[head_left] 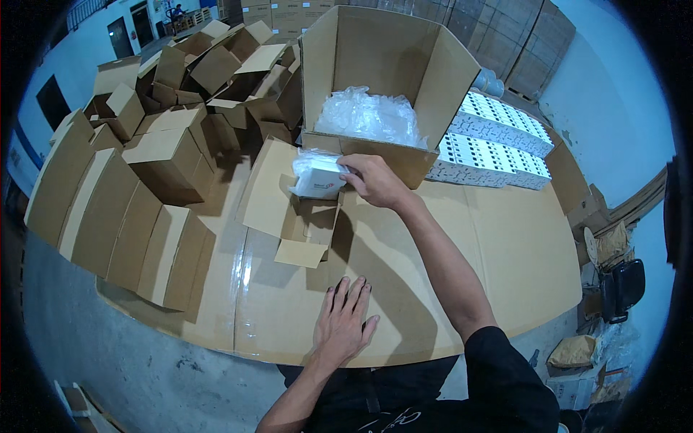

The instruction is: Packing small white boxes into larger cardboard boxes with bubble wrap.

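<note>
My right hand [372, 179] grips the right edge of a small white box [320, 182] partly wrapped in clear bubble wrap [307, 160]. That box is held over an open brown cardboard carton [307, 252], whose flaps are spread outward. My left hand [344, 317] lies flat on the cardboard-covered table [404, 317], fingers spread, holding nothing. Behind the small carton stands a tall open cardboard box [372, 148] with a heap of clear bubble wrap [372, 115] inside.
White boxes [491, 162] are stacked in rows at the back right. Open brown cartons [166, 162] crowd the left side, with more piled behind. A black chair [622, 289] stands beyond the table's right edge.
</note>
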`<move>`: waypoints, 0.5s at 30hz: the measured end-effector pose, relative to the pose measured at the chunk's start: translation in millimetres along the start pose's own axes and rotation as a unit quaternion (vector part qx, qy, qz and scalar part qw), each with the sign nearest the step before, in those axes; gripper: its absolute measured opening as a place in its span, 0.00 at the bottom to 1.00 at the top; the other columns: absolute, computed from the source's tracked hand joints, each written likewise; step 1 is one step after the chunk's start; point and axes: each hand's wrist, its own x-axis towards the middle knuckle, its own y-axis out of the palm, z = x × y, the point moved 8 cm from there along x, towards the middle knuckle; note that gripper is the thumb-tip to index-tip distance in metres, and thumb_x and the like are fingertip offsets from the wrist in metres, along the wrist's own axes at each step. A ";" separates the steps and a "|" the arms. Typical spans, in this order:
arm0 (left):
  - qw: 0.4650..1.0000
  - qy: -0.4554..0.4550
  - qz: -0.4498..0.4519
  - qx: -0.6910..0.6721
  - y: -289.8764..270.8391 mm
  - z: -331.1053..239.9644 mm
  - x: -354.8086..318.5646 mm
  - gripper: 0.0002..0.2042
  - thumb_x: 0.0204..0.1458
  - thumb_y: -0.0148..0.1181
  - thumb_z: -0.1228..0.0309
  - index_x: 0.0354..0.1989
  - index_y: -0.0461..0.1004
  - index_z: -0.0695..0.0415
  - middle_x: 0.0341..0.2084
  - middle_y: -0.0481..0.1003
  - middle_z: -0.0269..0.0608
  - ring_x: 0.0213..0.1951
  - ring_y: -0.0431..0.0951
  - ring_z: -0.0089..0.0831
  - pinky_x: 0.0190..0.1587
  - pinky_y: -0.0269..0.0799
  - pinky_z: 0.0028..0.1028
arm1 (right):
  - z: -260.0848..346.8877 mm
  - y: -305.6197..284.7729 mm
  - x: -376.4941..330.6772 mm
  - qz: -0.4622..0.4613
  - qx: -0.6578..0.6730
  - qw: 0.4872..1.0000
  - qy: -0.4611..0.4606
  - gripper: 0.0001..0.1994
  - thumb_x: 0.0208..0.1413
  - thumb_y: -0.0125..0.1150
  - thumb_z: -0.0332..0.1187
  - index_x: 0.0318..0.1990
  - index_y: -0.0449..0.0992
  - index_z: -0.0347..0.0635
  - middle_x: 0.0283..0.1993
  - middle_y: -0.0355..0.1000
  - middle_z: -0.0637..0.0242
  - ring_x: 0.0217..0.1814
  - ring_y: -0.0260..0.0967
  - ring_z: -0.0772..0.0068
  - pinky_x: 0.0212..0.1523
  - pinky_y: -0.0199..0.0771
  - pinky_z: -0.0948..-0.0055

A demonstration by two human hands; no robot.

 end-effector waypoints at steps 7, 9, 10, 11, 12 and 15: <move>1.000 -0.003 0.010 -0.005 -2.4 -2.1 4.9 0.32 0.57 0.59 0.56 0.66 0.65 0.63 0.69 0.61 0.48 0.71 0.55 0.51 0.71 0.52 0.53 | -3.6 44.2 15.2 0.128 -0.190 0.973 -0.015 0.09 0.58 0.64 0.29 0.43 0.77 0.33 0.45 0.73 0.47 0.50 0.73 0.41 0.54 0.74 0.50; 1.000 -0.007 0.014 -0.009 -2.0 -1.5 4.5 0.32 0.57 0.59 0.56 0.66 0.64 0.63 0.69 0.60 0.49 0.71 0.55 0.51 0.71 0.51 0.53 | -6.5 51.4 15.5 0.131 -0.208 0.969 -0.003 0.10 0.57 0.64 0.29 0.43 0.77 0.33 0.46 0.73 0.46 0.51 0.73 0.41 0.54 0.75 0.50; 1.000 -0.008 0.014 -0.008 -3.2 -1.1 3.7 0.32 0.57 0.59 0.56 0.66 0.64 0.63 0.69 0.60 0.49 0.71 0.55 0.51 0.71 0.51 0.53 | -7.1 53.4 15.3 0.129 -0.222 0.966 0.014 0.10 0.57 0.65 0.29 0.43 0.76 0.33 0.46 0.73 0.45 0.51 0.73 0.40 0.53 0.75 0.50; 1.000 -0.012 0.018 -0.010 -4.4 -0.4 3.3 0.32 0.57 0.60 0.56 0.66 0.64 0.63 0.69 0.60 0.49 0.71 0.54 0.51 0.71 0.51 0.53 | -7.7 55.6 14.7 0.127 -0.236 0.963 0.031 0.10 0.57 0.66 0.29 0.42 0.76 0.33 0.45 0.72 0.44 0.51 0.73 0.40 0.53 0.75 0.50; 1.000 -0.013 0.021 -0.013 -4.5 -0.9 4.0 0.32 0.57 0.60 0.56 0.67 0.64 0.63 0.69 0.60 0.49 0.72 0.54 0.51 0.72 0.50 0.53 | -8.7 58.5 12.3 0.126 -0.237 0.963 0.033 0.10 0.57 0.66 0.29 0.42 0.76 0.33 0.45 0.72 0.44 0.51 0.73 0.40 0.53 0.75 0.50; 1.000 -0.012 0.020 -0.011 -2.8 -0.8 5.5 0.33 0.57 0.60 0.57 0.67 0.64 0.63 0.69 0.60 0.48 0.72 0.54 0.51 0.72 0.50 0.53 | 3.4 55.8 8.9 0.044 -0.248 0.968 0.005 0.10 0.55 0.67 0.30 0.41 0.75 0.35 0.44 0.72 0.45 0.48 0.72 0.40 0.50 0.75 0.50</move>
